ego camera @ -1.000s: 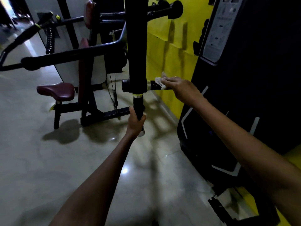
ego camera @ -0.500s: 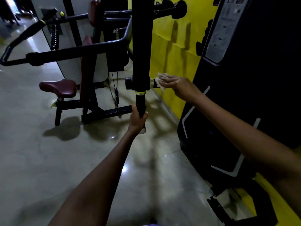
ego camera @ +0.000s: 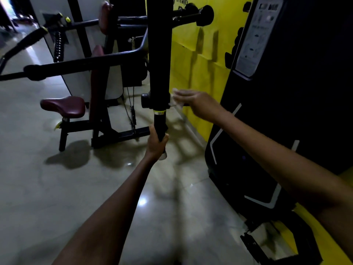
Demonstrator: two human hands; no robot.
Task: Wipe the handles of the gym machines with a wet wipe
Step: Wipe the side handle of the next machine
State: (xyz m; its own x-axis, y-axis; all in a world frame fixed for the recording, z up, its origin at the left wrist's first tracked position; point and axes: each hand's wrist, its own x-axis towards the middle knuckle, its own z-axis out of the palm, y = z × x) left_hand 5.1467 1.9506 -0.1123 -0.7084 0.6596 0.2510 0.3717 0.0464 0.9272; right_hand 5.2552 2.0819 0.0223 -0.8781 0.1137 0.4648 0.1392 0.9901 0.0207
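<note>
wipe on the short side handle, left hand on the lower grip

the wet wipe [ego camera: 176,99] is showing as a small, crumpled white patch, pale against the dark metal and blurred at its edges. it is lying over the short horizontal handle [ego camera: 183,105] that sticks out to the right of the black upright post [ego camera: 159,54], just beside the post. the right hand [ego camera: 198,104] is lying over the wipe and the handle with its fingers stretched out almost flat toward the post, pressing the wipe down; whether the thumb is curling under the handle cannot be told.

the left hand [ego camera: 155,143] is gripping the vertical handle [ego camera: 160,127] hanging below the post, fingers and thumb wrapped around its black rubber sleeve. a thin yellow and silver ring [ego camera: 160,112] is sitting where that handle meets the post, and a pale cap is peeking out under the hand.

a maroon seat [ego camera: 63,107] is standing on the glossy floor [ego camera: 57,197] to the left, and a yellow wall [ego camera: 200,54] is running behind the post. a tall black machine housing [ego camera: 286,111] is filling the right side.
</note>
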